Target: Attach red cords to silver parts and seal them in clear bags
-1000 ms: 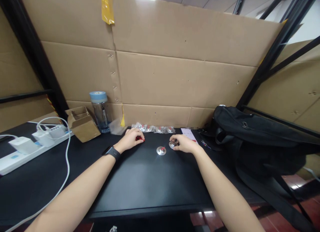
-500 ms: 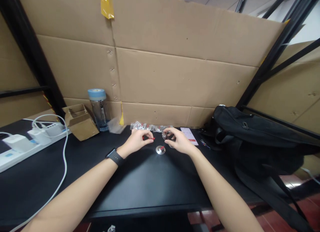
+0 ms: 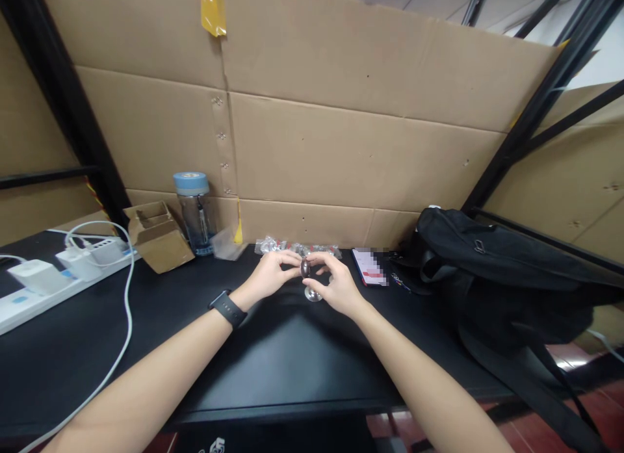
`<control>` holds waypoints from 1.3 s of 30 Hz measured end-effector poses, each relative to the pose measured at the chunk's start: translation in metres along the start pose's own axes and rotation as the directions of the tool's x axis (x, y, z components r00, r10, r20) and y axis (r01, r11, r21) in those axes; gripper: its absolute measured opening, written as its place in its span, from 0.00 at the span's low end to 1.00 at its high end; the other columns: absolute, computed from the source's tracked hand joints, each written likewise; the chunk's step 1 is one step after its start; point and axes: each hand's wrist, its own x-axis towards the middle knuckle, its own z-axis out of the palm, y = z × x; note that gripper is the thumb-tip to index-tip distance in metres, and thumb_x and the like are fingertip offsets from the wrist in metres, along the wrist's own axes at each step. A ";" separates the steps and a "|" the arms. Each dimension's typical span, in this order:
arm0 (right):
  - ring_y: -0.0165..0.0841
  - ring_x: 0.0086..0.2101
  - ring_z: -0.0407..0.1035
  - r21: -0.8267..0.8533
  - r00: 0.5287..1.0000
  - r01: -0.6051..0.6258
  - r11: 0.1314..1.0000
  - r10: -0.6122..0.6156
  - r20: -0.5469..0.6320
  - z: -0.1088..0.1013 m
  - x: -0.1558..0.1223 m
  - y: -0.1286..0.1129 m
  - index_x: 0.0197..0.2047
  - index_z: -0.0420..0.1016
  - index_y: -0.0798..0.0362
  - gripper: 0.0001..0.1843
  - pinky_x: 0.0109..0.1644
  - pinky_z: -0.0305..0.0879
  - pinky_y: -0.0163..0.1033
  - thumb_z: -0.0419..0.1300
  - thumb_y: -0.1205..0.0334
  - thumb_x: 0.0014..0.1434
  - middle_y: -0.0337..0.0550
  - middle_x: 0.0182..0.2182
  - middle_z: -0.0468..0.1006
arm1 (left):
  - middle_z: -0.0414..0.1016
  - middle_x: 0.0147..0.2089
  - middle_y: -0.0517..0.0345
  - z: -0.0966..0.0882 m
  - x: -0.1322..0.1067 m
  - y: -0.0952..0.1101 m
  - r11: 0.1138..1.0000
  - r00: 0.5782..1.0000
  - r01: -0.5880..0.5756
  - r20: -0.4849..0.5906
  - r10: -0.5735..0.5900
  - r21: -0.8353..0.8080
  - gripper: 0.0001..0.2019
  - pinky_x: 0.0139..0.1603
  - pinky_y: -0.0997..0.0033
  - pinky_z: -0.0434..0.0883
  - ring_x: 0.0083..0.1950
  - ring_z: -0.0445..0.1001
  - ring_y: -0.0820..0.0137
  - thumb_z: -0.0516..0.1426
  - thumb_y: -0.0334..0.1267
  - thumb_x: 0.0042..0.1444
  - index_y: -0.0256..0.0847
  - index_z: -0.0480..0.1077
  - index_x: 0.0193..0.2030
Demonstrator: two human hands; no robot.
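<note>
My right hand (image 3: 336,283) pinches a round, shiny metal disc (image 3: 305,267) by its edge, turned nearly upright above the table. From the other side, the fingertips of my left hand (image 3: 277,273) are closed and meet that disc. The small red part seen earlier in the left fingers is hidden now. Just below the hands, a second round metal piece (image 3: 312,296) lies on the black table (image 3: 292,355), partly covered by my right thumb. Behind the hands are several clear plastic packets (image 3: 273,245) with shiny and red pieces inside.
A cardboard box (image 3: 160,238), a blue-lidded bottle (image 3: 195,212) and a white power strip (image 3: 43,290) with cables stand at left. To the right are a phone (image 3: 365,264) and a black bag (image 3: 507,264). A cardboard wall (image 3: 312,160) closes off the back.
My right hand has moved left with the metal disc, bringing it against my left fingertips. The red part has gone out of sight. The piece on the table has stayed put.
</note>
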 end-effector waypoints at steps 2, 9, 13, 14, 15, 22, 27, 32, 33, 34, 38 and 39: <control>0.39 0.49 0.74 0.007 1.000 -0.004 1.000 0.004 -0.010 -0.001 0.000 0.001 0.55 0.71 0.47 0.23 0.46 0.73 0.43 0.68 0.62 0.57 0.47 0.51 0.77 | 0.82 0.46 0.54 0.002 -0.001 0.002 1.000 1.000 -0.002 -0.013 0.002 0.023 0.10 0.56 0.59 0.72 0.49 0.79 0.60 0.63 0.48 0.58 0.47 0.83 0.39; 0.39 0.48 0.76 0.062 0.999 -0.044 0.997 0.045 -0.014 0.002 0.000 0.002 0.54 0.71 0.47 0.23 0.46 0.74 0.42 0.69 0.61 0.55 0.47 0.49 0.78 | 0.80 0.48 0.54 0.006 -0.004 0.004 0.986 0.997 0.039 -0.073 -0.027 0.163 0.07 0.58 0.56 0.68 0.52 0.76 0.60 0.63 0.45 0.59 0.48 0.82 0.37; 0.40 0.48 0.77 0.114 0.996 -0.093 0.989 0.094 -0.005 0.005 0.000 0.006 0.53 0.71 0.48 0.24 0.46 0.75 0.43 0.70 0.59 0.54 0.47 0.49 0.79 | 0.78 0.49 0.56 0.007 -0.006 0.008 0.962 0.991 0.042 -0.130 -0.007 0.271 0.06 0.59 0.53 0.65 0.56 0.72 0.58 0.63 0.44 0.58 0.48 0.81 0.36; 0.40 0.48 0.77 0.134 0.994 -0.108 0.985 0.110 -0.003 0.005 0.000 0.007 0.53 0.71 0.48 0.24 0.46 0.75 0.43 0.71 0.59 0.54 0.47 0.48 0.80 | 0.78 0.49 0.56 0.007 -0.006 0.010 0.954 0.991 0.037 -0.136 0.004 0.299 0.06 0.60 0.52 0.64 0.57 0.71 0.58 0.63 0.44 0.59 0.48 0.81 0.36; 0.40 0.47 0.78 0.158 0.992 -0.124 0.980 0.126 -0.002 0.006 0.000 0.008 0.52 0.71 0.48 0.24 0.45 0.75 0.43 0.71 0.58 0.53 0.47 0.48 0.80 | 0.78 0.50 0.55 0.006 -0.007 0.011 0.945 0.990 0.033 -0.137 0.013 0.325 0.07 0.60 0.51 0.63 0.57 0.70 0.57 0.62 0.44 0.59 0.48 0.81 0.35; 0.42 0.44 0.80 0.338 0.965 -0.245 0.909 0.264 -0.011 0.009 0.000 0.010 0.44 0.73 0.50 0.23 0.45 0.78 0.42 0.75 0.54 0.48 0.47 0.44 0.81 | 0.77 0.49 0.56 0.012 -0.011 0.017 0.898 0.986 0.007 -0.151 0.066 0.440 0.07 0.57 0.49 0.58 0.58 0.67 0.55 0.61 0.42 0.61 0.48 0.81 0.34; 0.44 0.39 0.81 0.367 0.927 -0.361 0.857 0.372 0.042 0.007 -0.001 0.015 0.37 0.75 0.53 0.21 0.45 0.79 0.46 0.75 0.50 0.45 0.46 0.37 0.83 | 0.77 0.50 0.53 0.019 -0.015 0.017 0.845 0.981 -0.072 -0.117 0.157 0.530 0.08 0.58 0.47 0.54 0.61 0.64 0.53 0.59 0.38 0.62 0.47 0.80 0.34; 0.40 0.40 0.80 0.314 0.951 -0.308 0.898 0.290 0.104 0.001 0.000 0.020 0.36 0.78 0.53 0.19 0.45 0.78 0.43 0.72 0.48 0.50 0.48 0.46 0.81 | 0.77 0.51 0.53 0.016 -0.014 0.017 0.826 0.978 -0.079 -0.117 0.173 0.558 0.09 0.58 0.46 0.53 0.61 0.63 0.53 0.58 0.39 0.64 0.48 0.80 0.36; 0.39 0.42 0.79 0.269 0.961 -0.276 0.923 0.255 0.111 -0.001 0.000 0.020 0.37 0.79 0.53 0.17 0.44 0.78 0.42 0.71 0.49 0.52 0.48 0.48 0.80 | 0.77 0.51 0.53 0.015 -0.013 0.017 0.826 0.978 -0.075 -0.122 0.172 0.559 0.08 0.58 0.47 0.53 0.61 0.63 0.53 0.59 0.40 0.63 0.48 0.80 0.36; 0.39 0.44 0.78 0.219 0.969 -0.240 0.946 0.219 0.117 -0.002 0.000 0.020 0.38 0.79 0.53 0.15 0.44 0.77 0.41 0.69 0.50 0.55 0.49 0.49 0.79 | 0.77 0.51 0.53 0.014 -0.013 0.017 0.824 0.977 -0.076 -0.123 0.173 0.561 0.08 0.57 0.47 0.53 0.61 0.63 0.53 0.59 0.40 0.63 0.48 0.80 0.36; 0.38 0.49 0.74 0.086 0.985 -0.151 0.985 0.143 0.101 -0.006 0.002 0.020 0.36 0.80 0.52 0.11 0.47 0.74 0.41 0.62 0.54 0.63 0.49 0.49 0.78 | 0.77 0.51 0.54 0.014 -0.013 0.017 0.806 0.973 -0.110 -0.102 0.206 0.582 0.08 0.56 0.49 0.53 0.60 0.64 0.54 0.60 0.41 0.63 0.48 0.81 0.35; 0.38 0.49 0.74 0.071 0.986 -0.143 0.987 0.136 0.095 -0.006 0.002 0.021 0.36 0.80 0.53 0.11 0.48 0.73 0.41 0.61 0.55 0.64 0.48 0.48 0.78 | 0.77 0.51 0.54 0.015 -0.014 0.017 0.801 0.972 -0.120 -0.093 0.214 0.586 0.08 0.56 0.49 0.53 0.60 0.64 0.54 0.60 0.41 0.63 0.48 0.80 0.35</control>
